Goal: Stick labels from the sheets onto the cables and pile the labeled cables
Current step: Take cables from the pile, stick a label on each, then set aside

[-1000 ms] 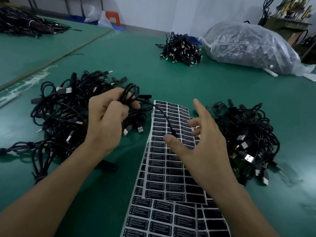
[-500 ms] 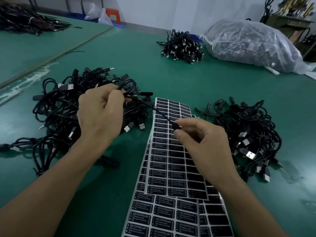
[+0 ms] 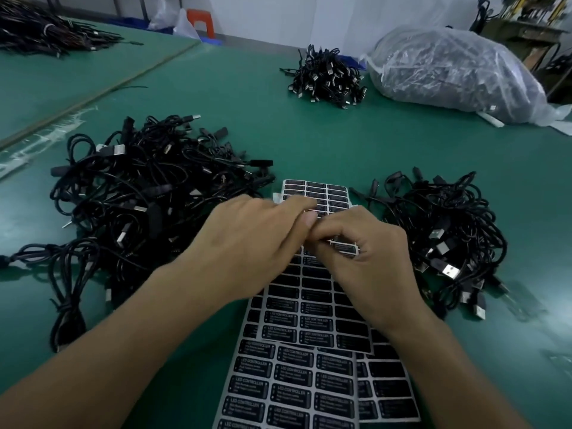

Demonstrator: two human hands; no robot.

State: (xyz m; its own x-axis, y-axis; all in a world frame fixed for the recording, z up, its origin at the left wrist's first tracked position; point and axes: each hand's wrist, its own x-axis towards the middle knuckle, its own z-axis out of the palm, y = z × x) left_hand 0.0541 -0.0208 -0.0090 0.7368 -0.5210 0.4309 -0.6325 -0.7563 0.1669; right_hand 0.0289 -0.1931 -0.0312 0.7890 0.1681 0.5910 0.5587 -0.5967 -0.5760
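Note:
Both hands meet over the upper part of the label sheets (image 3: 309,308), which are grey sheets of black labels lying overlapped on the green table. My left hand (image 3: 253,243) is motion-blurred, its thumb pressed against its fingers at the tips. My right hand (image 3: 368,258) has its fingers curled in a pinch that touches the left fingertips. The black cable held between them is hidden under the fingers. A big tangle of black cables (image 3: 139,205) lies to the left. To the right is a smaller cable pile (image 3: 445,239).
A third cable bundle (image 3: 328,75) sits far back on the table (image 3: 309,134). Beside it, at the back right, lies a large clear plastic bag (image 3: 448,69) of cables. More cables (image 3: 46,35) lie on the neighbouring table at the back left.
My left hand has swung right from above the left pile to meet my right hand over the sheets. The stretch of cable between them is no longer visible.

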